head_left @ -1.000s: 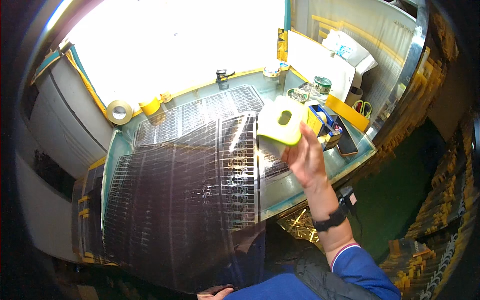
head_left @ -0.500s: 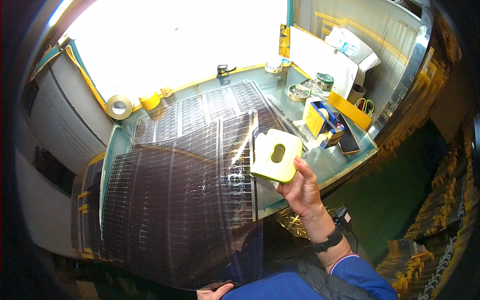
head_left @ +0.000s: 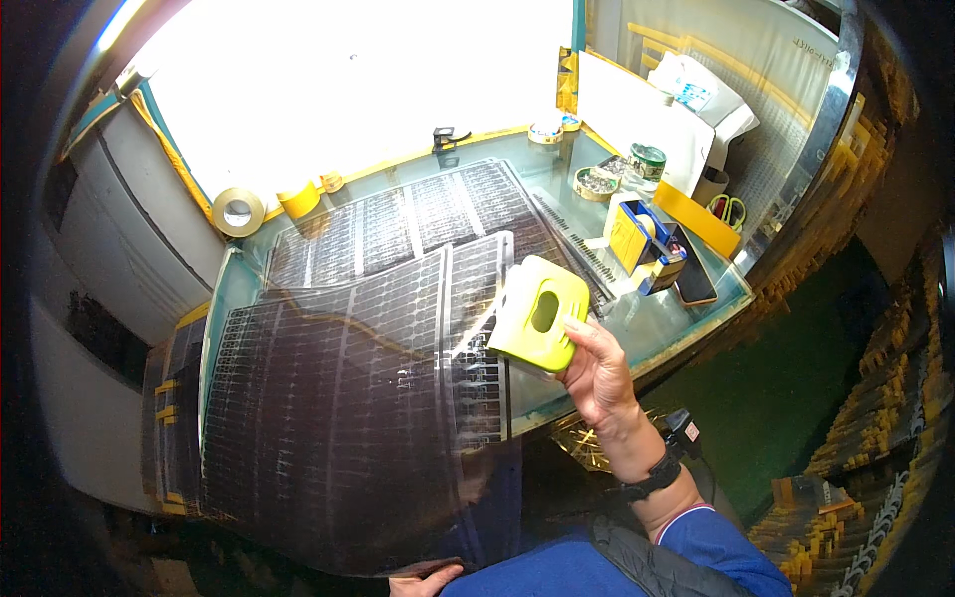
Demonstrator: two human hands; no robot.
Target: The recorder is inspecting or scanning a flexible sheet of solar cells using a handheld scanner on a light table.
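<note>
My right hand point(head_left: 600, 378) is closed around a lime-green hole punch point(head_left: 537, 316) with an oval opening in its top, the thumb resting on its near right side. The punch is held at the right edge of a large dark film sheet point(head_left: 338, 428) printed with rows of fine patterns. Whether its jaw touches the film is hidden. At the bottom of the view, my left hand point(head_left: 428, 580) holds the sheet's near edge, its fingers partly out of sight. A second patterned film point(head_left: 398, 219) lies flat beneath, farther back on the glass table point(head_left: 557, 393).
On the table's right stand a blue and yellow tape dispenser point(head_left: 642, 244), a dark phone point(head_left: 693, 269) and two round tins point(head_left: 597, 183). Tape rolls point(head_left: 239, 213) and a small black loupe point(head_left: 448, 138) line the back. Bright light glares behind. Scissors point(head_left: 729, 210) lie far right.
The punch has shifted slightly left and tilted in my right hand. The film's far right corner has dropped and lies flatter. My left hand stays almost in place.
</note>
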